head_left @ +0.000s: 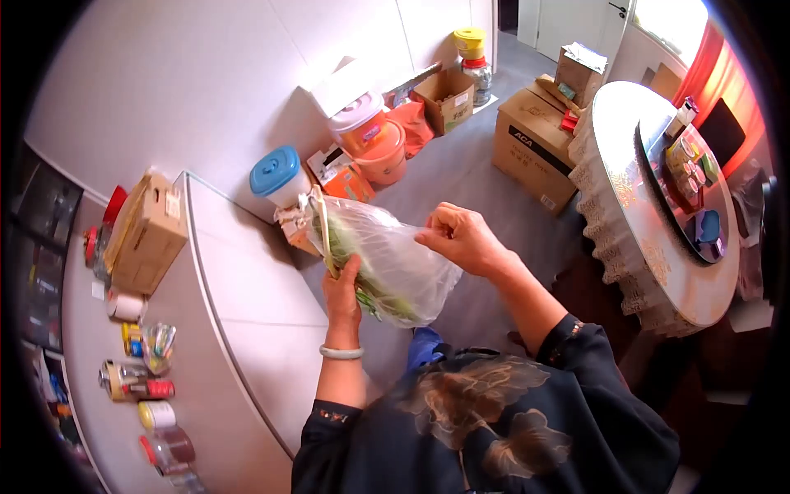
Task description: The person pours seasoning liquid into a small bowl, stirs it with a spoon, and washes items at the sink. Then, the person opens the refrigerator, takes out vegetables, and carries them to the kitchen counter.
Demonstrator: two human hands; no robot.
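Observation:
A clear plastic bag (415, 272) with leafy green vegetables (374, 284) inside is held up in front of my body. My left hand (341, 295), below a pale bangle, grips the bag and the vegetables from the near left side, thumb on top. With fingers pinched together, my right hand (461, 237) holds the thin plastic at the bag's upper right. A pale stalk or band runs along the bag's left edge; I cannot tell which. The vegetables are partly hidden by the cloudy plastic.
A white counter (255, 305) runs along my left, with a cardboard box (150, 235) and jars beyond it. Tubs, including a blue-lidded one (276, 171), stand by the wall. A large carton (535, 144) and a round table (613, 193) are to the right.

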